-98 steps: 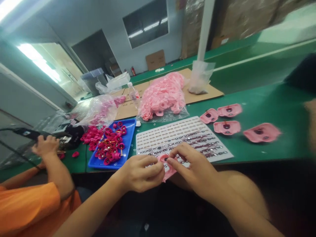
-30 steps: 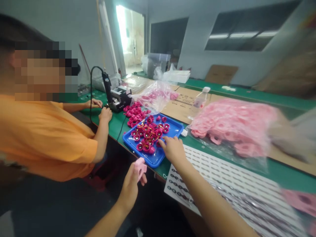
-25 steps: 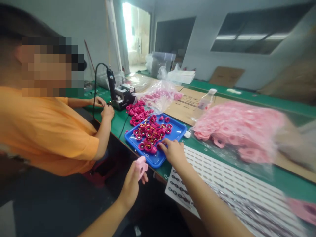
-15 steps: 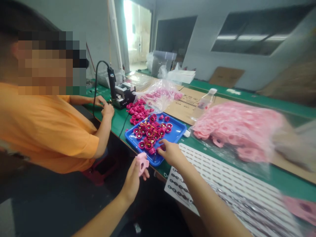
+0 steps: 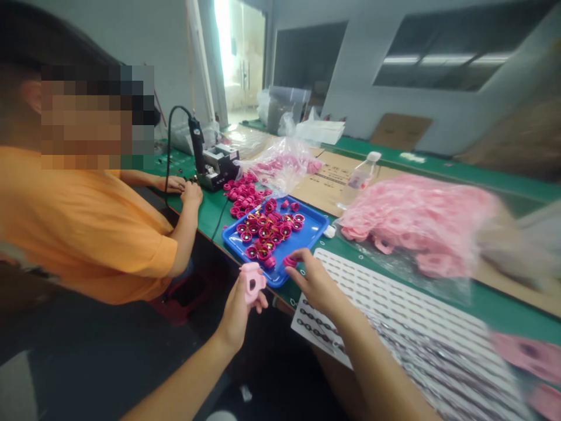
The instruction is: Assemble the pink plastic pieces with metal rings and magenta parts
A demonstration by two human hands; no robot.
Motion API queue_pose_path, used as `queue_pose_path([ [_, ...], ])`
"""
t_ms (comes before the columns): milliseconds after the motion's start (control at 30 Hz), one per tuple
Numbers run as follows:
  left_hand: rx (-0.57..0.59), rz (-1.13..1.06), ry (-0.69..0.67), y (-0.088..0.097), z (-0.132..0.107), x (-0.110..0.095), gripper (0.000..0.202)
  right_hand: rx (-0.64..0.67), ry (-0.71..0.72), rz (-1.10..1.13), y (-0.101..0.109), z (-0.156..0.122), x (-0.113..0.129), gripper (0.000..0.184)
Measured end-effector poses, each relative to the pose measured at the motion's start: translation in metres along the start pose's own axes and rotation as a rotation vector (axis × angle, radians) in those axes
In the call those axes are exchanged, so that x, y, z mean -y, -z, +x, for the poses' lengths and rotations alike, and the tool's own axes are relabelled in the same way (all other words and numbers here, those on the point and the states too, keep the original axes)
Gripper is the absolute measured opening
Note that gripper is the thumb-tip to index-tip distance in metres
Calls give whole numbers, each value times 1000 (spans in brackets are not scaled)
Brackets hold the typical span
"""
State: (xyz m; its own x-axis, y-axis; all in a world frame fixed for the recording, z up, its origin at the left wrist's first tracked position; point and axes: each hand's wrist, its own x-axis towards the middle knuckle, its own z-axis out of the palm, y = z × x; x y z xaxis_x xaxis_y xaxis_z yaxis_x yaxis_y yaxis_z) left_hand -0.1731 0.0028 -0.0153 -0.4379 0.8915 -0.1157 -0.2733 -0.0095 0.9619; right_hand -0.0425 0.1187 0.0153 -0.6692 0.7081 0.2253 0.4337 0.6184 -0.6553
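My left hand (image 5: 239, 304) is closed on a light pink plastic shell (image 5: 253, 280), held upright below the table edge. My right hand (image 5: 313, 280) pinches a small magenta round part (image 5: 290, 261) just above the near edge of the blue tray (image 5: 313, 225). The tray holds several more magenta round parts (image 5: 265, 231) with gold centres. A white sheet (image 5: 394, 304) with rows of small metal pieces lies under my right forearm.
A person in an orange shirt (image 5: 83, 234) sits at left, hands by a soldering stand (image 5: 214, 166). Loose magenta parts (image 5: 241, 196) lie beside the tray. A bag of pink shells (image 5: 416, 225), a plastic bottle (image 5: 362, 175), cardboard (image 5: 324, 184) and another bag (image 5: 280, 164) crowd the green table (image 5: 504, 304).
The view swung left from the sheet to the blue tray. My right hand reached into the tray, picked a magenta part and drew it back toward the shell in my left hand.
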Motion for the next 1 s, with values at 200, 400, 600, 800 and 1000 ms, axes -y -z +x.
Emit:
queue_pose_path([
  [200,138,-159,113,-15,-11,-6,39,-58,-49,229,30,-52,35,34],
  [400,299,-225,194,-41,-27,-10,46,65,-22,213,53,-88,56,35],
  [600,410,-376,262,-61,-43,-22,38,-15,27,164,50,-108,52,34],
  [800,489,-345,266,-69,-58,-30,29,-138,136,138,49,-132,43,37],
  [1000,519,-299,197,-70,-65,-30,26,-271,185,155,45,-149,34,43],
])
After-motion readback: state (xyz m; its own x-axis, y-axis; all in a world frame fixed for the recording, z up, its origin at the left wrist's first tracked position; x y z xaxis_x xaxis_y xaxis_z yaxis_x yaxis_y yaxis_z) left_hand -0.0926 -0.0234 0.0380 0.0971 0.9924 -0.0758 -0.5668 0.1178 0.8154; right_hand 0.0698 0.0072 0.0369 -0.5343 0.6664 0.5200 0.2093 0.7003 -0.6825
